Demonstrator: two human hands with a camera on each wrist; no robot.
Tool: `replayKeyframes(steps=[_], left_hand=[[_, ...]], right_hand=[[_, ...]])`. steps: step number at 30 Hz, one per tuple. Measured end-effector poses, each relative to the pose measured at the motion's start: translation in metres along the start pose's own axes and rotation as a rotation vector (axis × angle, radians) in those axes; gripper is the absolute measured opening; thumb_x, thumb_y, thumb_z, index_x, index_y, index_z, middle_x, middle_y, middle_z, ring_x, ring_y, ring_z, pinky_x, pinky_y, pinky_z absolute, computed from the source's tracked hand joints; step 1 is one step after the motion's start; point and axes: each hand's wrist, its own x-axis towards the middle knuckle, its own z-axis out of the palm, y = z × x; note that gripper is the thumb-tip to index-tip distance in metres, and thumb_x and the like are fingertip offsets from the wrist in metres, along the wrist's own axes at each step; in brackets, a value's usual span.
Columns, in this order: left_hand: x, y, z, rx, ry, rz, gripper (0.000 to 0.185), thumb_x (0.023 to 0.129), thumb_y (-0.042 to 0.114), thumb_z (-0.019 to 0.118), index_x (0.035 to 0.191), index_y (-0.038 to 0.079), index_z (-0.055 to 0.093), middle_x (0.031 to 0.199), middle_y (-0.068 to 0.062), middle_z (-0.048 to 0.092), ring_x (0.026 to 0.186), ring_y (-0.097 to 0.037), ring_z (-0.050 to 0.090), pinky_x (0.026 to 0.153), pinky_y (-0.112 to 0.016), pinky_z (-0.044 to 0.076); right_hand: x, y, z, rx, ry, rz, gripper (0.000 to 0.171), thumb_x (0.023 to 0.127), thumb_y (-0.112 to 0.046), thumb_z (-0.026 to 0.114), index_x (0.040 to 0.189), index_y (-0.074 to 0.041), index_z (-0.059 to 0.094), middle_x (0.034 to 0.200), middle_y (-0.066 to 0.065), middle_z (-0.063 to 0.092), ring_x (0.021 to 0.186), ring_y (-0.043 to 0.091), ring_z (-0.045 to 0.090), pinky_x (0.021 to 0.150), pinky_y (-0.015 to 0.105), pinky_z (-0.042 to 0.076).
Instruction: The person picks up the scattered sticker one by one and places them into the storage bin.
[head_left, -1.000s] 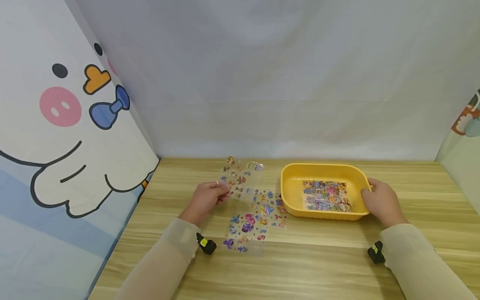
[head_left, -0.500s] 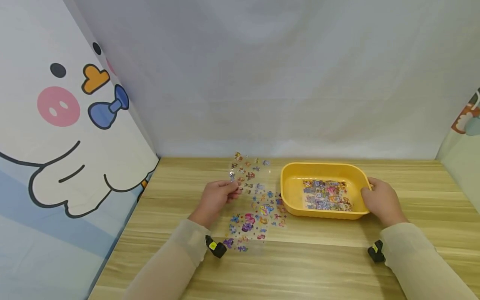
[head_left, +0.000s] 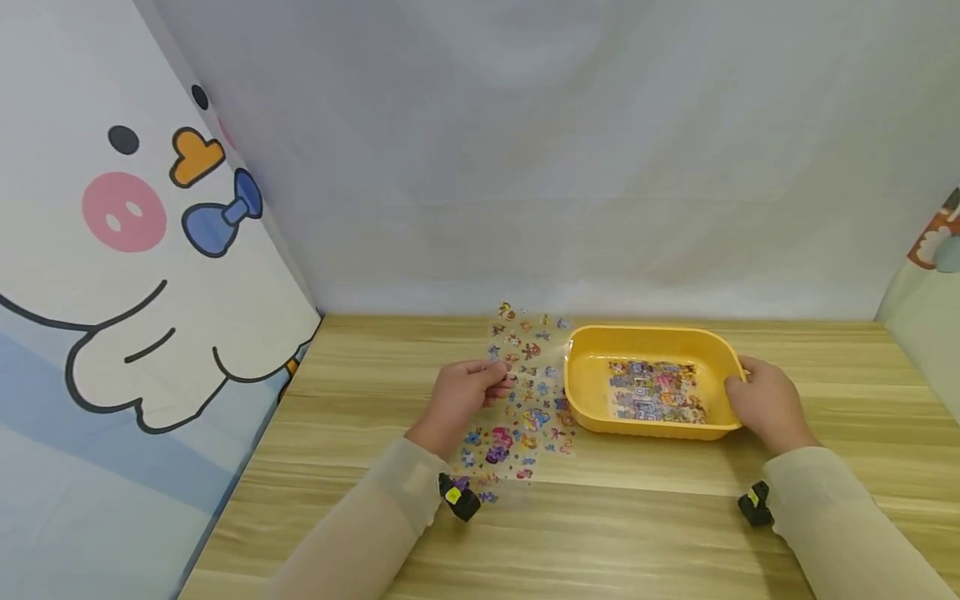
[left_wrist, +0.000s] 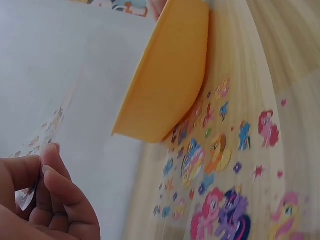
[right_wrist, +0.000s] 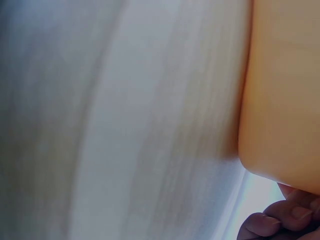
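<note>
Left hand (head_left: 461, 398) pinches clear glossy plastic sticker sheet (head_left: 525, 350), fingers curled on its edge; right hand (head_left: 765, 402) grips smooth yellow rounded-rect. plastic tray (head_left: 645, 337) rim, w/ stickers inside.

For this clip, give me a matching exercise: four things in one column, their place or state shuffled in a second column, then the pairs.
Things:
1. lifted sticker sheet
2. flat sticker sheet
3. yellow tray
4. sticker sheet in tray

Places or states:
A. gripped at its right end by the right hand
B. lying inside the yellow container
C. pinched by the left hand, raised off the table
D. lying on the wooden table, left of the tray

Pairs: 1-C, 2-D, 3-A, 4-B
</note>
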Motion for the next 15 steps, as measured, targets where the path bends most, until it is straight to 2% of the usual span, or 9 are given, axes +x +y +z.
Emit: replayKeyframes(steps=[10, 15], left_hand=[[0.002, 0.005, 0.039, -0.053, -0.013, 0.007, 0.023, 0.102, 0.02, 0.067, 0.114, 0.002, 0.076, 0.099, -0.009, 0.076, 0.084, -0.016, 0.07, 0.087, -0.042, 0.056], [0.0, 0.011, 0.061, -0.075, -0.041, 0.008, 0.021, 0.102, 0.019, 0.067, 0.114, 0.004, 0.077, 0.098, -0.008, 0.076, 0.086, -0.017, 0.071, 0.091, -0.046, 0.056]], right_hand=[[0.0, 0.0, -0.001, 0.002, -0.003, 0.006, 0.058, 0.103, -0.018, 0.039, 0.148, 0.018, 0.035, 0.127, 0.038, 0.056, 0.086, 0.032, 0.064, 0.065, 0.03, 0.051], [0.0, 0.001, -0.001, -0.002, -0.001, -0.005, 0.058, 0.103, -0.018, 0.039, 0.148, 0.019, 0.036, 0.127, 0.038, 0.056, 0.086, 0.032, 0.064, 0.066, 0.031, 0.05]])
